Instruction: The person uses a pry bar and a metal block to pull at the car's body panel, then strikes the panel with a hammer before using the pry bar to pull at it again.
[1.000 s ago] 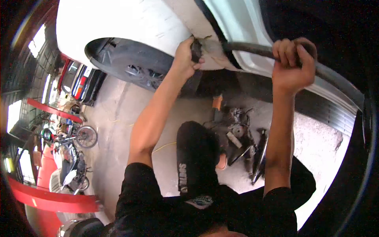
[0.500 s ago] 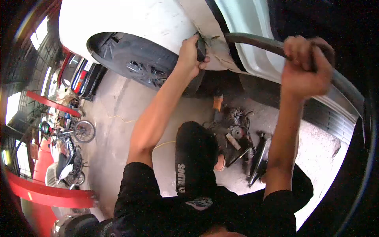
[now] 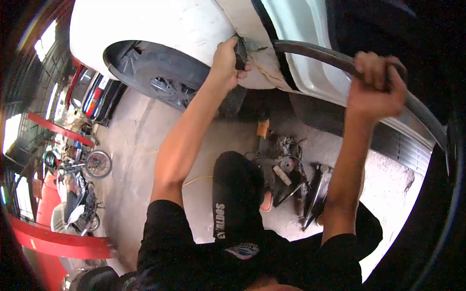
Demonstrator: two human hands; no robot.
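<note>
My left hand is closed around a dark block, pressed to the white body panel just behind the wheel arch. Beside the block, the lower panel is creased, with chipped paint. On the other side, my right hand grips a long, dark, curved strip that looks like a rubber door seal. The strip runs from the panel edge across the door opening and down to the right. My right fingers wrap over it, slightly blurred.
A car wheel sits left of my left hand. Dark metal parts lie on the floor by my foot, along with an orange piece. A yellow cord crosses the floor. Motorcycles, red beams and another car stand left.
The view has shifted slightly. My left hand and the block sit a little further left and up along the panel. My right hand keeps its hold on the strip, a touch lower.
</note>
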